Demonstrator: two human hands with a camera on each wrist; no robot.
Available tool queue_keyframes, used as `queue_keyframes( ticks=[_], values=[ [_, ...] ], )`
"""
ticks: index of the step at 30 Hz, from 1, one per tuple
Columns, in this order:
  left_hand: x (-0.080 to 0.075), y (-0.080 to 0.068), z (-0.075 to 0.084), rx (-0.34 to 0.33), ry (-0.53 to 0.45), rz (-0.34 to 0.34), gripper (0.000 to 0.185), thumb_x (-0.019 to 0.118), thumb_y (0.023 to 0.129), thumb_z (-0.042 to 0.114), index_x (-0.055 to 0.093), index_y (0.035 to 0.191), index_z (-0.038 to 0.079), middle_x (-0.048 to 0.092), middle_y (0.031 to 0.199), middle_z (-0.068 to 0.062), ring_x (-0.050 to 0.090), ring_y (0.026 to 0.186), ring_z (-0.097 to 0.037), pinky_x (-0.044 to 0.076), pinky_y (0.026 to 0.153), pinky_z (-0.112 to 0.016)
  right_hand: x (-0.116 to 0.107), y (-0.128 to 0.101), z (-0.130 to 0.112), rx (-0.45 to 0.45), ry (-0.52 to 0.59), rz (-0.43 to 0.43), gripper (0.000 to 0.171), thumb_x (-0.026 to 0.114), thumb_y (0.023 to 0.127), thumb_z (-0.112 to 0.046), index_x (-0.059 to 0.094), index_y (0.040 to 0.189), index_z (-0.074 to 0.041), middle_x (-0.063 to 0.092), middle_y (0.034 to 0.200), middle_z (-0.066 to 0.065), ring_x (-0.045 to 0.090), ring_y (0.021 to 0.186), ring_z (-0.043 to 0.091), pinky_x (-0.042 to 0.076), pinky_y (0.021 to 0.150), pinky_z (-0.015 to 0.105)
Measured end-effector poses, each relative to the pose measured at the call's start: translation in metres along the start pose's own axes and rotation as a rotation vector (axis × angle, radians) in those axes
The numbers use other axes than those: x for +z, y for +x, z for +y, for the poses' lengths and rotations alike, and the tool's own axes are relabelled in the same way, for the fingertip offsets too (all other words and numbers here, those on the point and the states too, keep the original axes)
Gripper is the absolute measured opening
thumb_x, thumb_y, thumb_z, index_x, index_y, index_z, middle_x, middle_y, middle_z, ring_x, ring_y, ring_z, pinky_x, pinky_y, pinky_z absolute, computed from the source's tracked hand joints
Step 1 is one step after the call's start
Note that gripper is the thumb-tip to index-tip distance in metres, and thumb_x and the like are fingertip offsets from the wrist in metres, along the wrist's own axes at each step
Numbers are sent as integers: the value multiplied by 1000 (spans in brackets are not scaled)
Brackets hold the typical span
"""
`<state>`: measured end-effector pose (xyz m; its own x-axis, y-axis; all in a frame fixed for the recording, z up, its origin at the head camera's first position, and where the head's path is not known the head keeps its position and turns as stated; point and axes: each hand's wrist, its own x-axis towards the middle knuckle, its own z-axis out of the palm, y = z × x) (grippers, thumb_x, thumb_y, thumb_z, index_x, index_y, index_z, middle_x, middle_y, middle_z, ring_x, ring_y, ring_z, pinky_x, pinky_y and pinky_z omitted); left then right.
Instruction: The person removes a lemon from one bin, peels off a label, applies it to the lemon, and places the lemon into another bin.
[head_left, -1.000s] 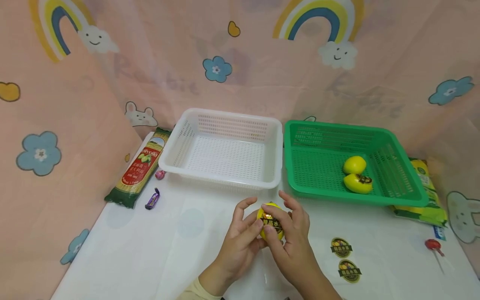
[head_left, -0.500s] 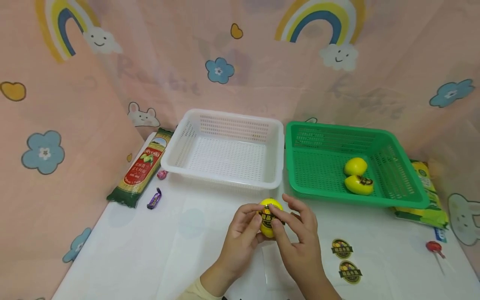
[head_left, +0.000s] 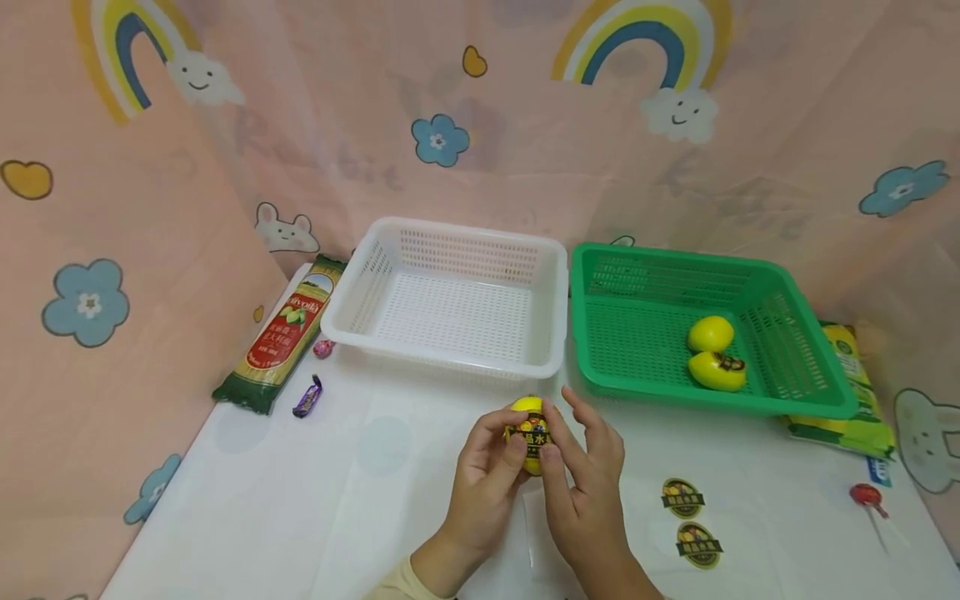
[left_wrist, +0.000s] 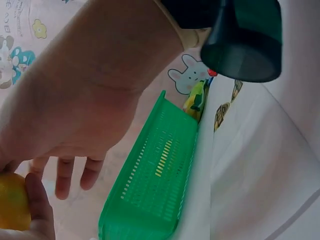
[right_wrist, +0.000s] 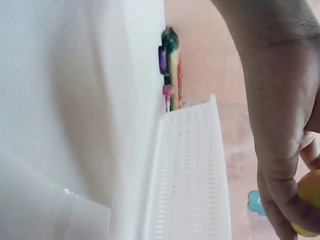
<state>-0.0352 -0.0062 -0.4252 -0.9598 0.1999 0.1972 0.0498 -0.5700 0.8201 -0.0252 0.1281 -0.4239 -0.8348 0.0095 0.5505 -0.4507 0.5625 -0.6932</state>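
Note:
In the head view, a yellow lemon (head_left: 528,404) is held up in front of the two baskets. My left hand (head_left: 483,487) grips its left side, thumb in front and index finger over the upper part. A dark round fruit sticker (head_left: 532,435) covers the lemon's near face. On the right side, the thumb and index finger of my right hand (head_left: 588,487) touch the lemon at the sticker's edge, while another finger sticks up. The wrist views show the lemon (left_wrist: 12,202) partly, at the frame edge; fingers bend around the lemon (right_wrist: 311,192) in the right one.
A white basket (head_left: 442,360) and a green basket (head_left: 712,402) stand behind; the green one holds two lemons (head_left: 711,333). Two loose stickers (head_left: 682,498) lie at right, near a red lollipop (head_left: 866,494) and a green-yellow packet (head_left: 847,429). Left are a pasta packet (head_left: 281,333) and purple candy (head_left: 307,397).
The lemon has turned and shifted slightly left, its sticker now facing the camera more squarely. The right thumb and index finger have moved from across the sticker to its right edge.

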Motion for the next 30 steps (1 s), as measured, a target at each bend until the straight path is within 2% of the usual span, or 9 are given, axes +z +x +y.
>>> queue_keyframes(
  ticks=[3, 6, 8, 11, 15, 19, 24, 27, 30],
  values=[
    [-1, 0, 3, 20, 33, -6, 26, 53, 112, 13, 64, 131, 27, 53, 145, -7, 62, 114, -13, 57, 90, -24, -4, 2, 0, 26, -56, -58, 58, 53, 108, -11, 43, 164, -19, 37, 165, 14, 32, 140, 45, 28, 104, 61],
    [-1, 2, 6, 51, 79, -22, 25, 54, 112, 12, 65, 133, 19, 54, 147, -8, 63, 115, -17, 59, 90, -29, -11, 6, -1, 50, -54, -81, 57, 44, 113, -18, 31, 168, -19, 31, 168, 14, 28, 142, 45, 27, 101, 63],
    [0, 4, 7, 46, 89, -30, 25, 54, 112, 12, 62, 135, 15, 56, 144, -9, 65, 112, -18, 61, 88, -32, -14, 7, -4, 46, -5, -48, 55, 42, 112, -16, 34, 167, -15, 32, 168, 14, 28, 142, 40, 27, 104, 57],
    [2, 6, 8, 15, 70, -16, 25, 53, 112, 11, 60, 136, 15, 59, 138, -9, 67, 107, -19, 62, 87, -35, -13, 9, -6, 17, 90, 24, 49, 49, 107, -4, 53, 156, -6, 39, 163, 16, 33, 141, 29, 26, 108, 43],
    [3, 5, 6, -18, 29, 8, 21, 56, 111, 13, 62, 130, 18, 60, 136, -8, 66, 111, -17, 62, 89, -34, -8, 8, -5, 2, 165, 63, 46, 57, 98, 10, 68, 140, -5, 44, 158, 17, 38, 137, 22, 30, 106, 32],
    [3, 3, 3, -29, -10, -3, 19, 62, 109, 16, 65, 128, 18, 61, 133, -9, 66, 111, -17, 62, 88, -35, -4, 5, -3, 7, 202, 54, 48, 56, 96, 14, 68, 139, -5, 43, 159, 16, 37, 137, 24, 30, 105, 31],
    [-1, 1, 1, -31, -24, -36, 26, 64, 106, 6, 64, 129, 18, 62, 132, -9, 66, 112, -18, 62, 87, -34, -1, -1, 0, 20, 226, 19, 52, 51, 99, 14, 63, 145, -6, 41, 160, 14, 34, 137, 25, 29, 105, 31],
    [-3, 0, 2, -23, -29, -69, 30, 62, 105, 1, 62, 133, 13, 61, 135, -8, 65, 115, -18, 61, 89, -34, -1, -3, 1, 28, 234, 6, 53, 47, 100, 14, 60, 148, -6, 41, 161, 13, 32, 139, 24, 29, 104, 30],
    [-2, 0, 2, -15, -35, -90, 31, 61, 105, -1, 55, 136, -1, 59, 139, -8, 65, 118, -19, 61, 91, -35, 0, -3, 3, 10, 219, 0, 55, 44, 100, 14, 58, 149, -5, 42, 159, 15, 31, 139, 23, 28, 103, 30]
  ],
)
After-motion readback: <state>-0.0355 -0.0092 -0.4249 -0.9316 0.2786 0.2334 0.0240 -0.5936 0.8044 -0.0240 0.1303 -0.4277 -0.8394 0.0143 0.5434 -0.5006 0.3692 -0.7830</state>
